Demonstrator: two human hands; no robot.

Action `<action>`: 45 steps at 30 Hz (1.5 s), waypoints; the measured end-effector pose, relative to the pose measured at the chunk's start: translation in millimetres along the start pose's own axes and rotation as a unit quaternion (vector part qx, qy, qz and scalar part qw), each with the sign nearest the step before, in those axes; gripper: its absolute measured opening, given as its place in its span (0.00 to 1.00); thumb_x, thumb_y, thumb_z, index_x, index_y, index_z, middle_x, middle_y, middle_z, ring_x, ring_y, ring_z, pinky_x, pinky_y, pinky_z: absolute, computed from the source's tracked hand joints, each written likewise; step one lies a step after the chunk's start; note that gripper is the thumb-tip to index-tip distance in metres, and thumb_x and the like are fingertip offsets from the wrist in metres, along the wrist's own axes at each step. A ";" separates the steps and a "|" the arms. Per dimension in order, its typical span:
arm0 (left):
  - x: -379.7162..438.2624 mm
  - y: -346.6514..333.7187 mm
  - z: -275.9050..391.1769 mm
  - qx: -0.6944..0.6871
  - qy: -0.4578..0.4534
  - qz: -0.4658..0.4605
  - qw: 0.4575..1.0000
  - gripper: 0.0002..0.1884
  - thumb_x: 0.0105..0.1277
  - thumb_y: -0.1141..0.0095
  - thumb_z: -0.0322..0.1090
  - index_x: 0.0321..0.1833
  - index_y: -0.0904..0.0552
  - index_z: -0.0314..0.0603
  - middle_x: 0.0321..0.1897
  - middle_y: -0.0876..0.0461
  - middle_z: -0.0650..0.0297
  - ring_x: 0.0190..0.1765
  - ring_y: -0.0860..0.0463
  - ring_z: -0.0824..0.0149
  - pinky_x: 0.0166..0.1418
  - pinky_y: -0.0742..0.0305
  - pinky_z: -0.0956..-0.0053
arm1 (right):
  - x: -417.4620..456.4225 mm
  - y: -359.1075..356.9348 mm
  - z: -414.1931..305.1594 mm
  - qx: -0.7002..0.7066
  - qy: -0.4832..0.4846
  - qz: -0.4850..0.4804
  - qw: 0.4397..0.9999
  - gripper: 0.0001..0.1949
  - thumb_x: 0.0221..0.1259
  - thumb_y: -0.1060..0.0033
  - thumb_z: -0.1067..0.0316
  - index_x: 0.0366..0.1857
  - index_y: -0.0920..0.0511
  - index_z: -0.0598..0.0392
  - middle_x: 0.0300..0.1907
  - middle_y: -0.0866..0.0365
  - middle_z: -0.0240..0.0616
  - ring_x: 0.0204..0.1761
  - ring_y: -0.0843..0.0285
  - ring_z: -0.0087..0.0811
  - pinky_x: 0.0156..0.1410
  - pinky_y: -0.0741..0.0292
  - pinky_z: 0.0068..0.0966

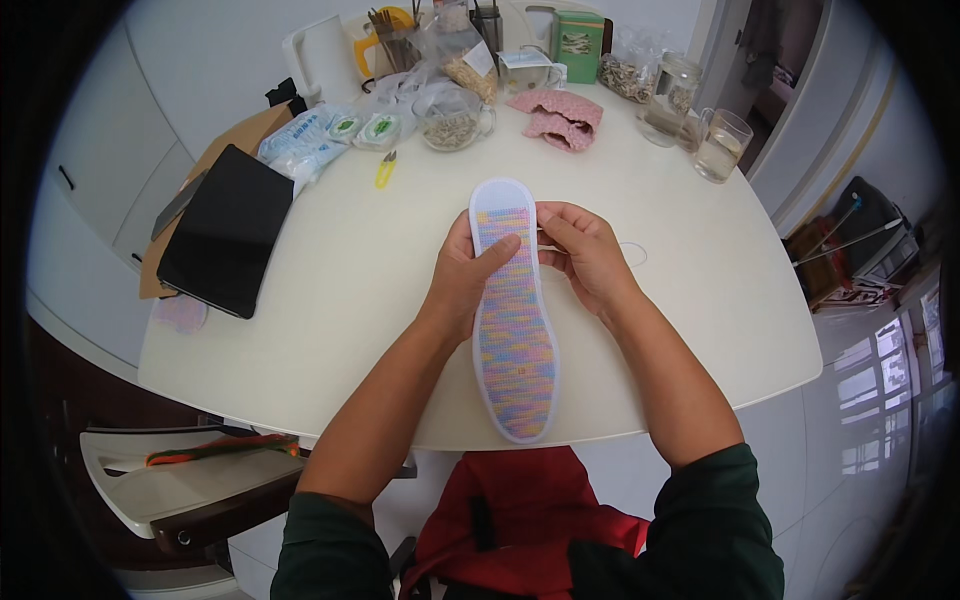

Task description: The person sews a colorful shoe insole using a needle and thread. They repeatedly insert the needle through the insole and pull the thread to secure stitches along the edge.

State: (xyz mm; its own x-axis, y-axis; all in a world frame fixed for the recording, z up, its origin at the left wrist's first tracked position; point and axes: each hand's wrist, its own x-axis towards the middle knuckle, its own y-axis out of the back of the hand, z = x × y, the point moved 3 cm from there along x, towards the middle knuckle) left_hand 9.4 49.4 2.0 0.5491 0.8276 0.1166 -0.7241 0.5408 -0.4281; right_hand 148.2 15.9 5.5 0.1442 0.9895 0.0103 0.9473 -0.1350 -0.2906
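Observation:
An embroidered shoe insole [517,322] with a white edge and rows of pink, blue and yellow stitches stands out over the front part of the table. My left hand [469,274] grips its left edge, the thumb lying across the stitched face and the fingers hidden behind. At the upper right edge of the insole, my right hand [577,244] has its thumb and index finger brought together, with the other fingers curled. Whether they pinch a needle or thread is too small to tell. A thin pale thread [637,253] loops on the table just right of this hand.
Yellow thread snips [386,169] lie on the white table [360,300]. A black tablet [229,236] rests at the left. Along the back are a glass cup with dried contents [450,127], pink cloth [562,116], a green box [577,46], a glass jar [667,101] and a glass mug [721,146].

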 end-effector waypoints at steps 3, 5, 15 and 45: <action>-0.2 0.3 -0.8 -0.013 0.002 -0.003 1.000 0.21 0.59 0.41 0.32 0.53 0.32 0.39 0.43 0.24 0.62 0.43 0.23 0.71 0.45 0.23 0.74 | -0.7 -1.7 0.0 -0.001 -0.003 -0.006 1.000 0.12 0.65 0.50 0.62 0.45 0.24 0.57 0.38 0.21 0.31 0.39 0.26 0.20 0.44 0.28 0.18; 0.1 0.8 -2.3 -0.025 0.001 -0.010 1.000 0.21 0.59 0.41 0.32 0.53 0.32 0.39 0.42 0.24 0.62 0.42 0.23 0.71 0.44 0.23 0.73 | -1.6 -3.6 -0.9 -0.010 -0.007 -0.010 1.000 0.12 0.65 0.51 0.63 0.46 0.24 0.57 0.39 0.21 0.31 0.40 0.25 0.20 0.44 0.28 0.18; -0.3 -1.3 -2.9 -0.039 0.036 -0.034 0.998 0.22 0.60 0.41 0.33 0.55 0.33 0.39 0.42 0.23 0.62 0.42 0.22 0.71 0.44 0.23 0.74 | -0.1 -2.9 0.0 0.044 -0.022 -0.023 0.999 0.08 0.65 0.51 0.67 0.42 0.25 0.56 0.38 0.21 0.31 0.38 0.24 0.20 0.43 0.27 0.17; -2.1 -8.1 2.2 0.131 0.122 -0.142 0.974 0.32 0.65 0.55 0.53 0.65 0.39 0.37 0.55 0.30 0.57 0.51 0.22 0.61 0.43 0.25 0.74 | -9.8 -2.5 -28.2 -0.474 0.357 0.134 0.794 0.02 0.58 0.47 0.71 0.33 0.28 0.54 0.32 0.23 0.38 0.29 0.24 0.39 0.32 0.27 0.29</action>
State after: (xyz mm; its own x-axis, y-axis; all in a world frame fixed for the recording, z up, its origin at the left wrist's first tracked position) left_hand 13.2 43.6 7.2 0.8025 0.5957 -0.0338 -0.5924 0.7889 -0.1633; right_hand 152.4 5.0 33.1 0.1813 0.6829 0.7077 0.5964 -0.6485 0.4730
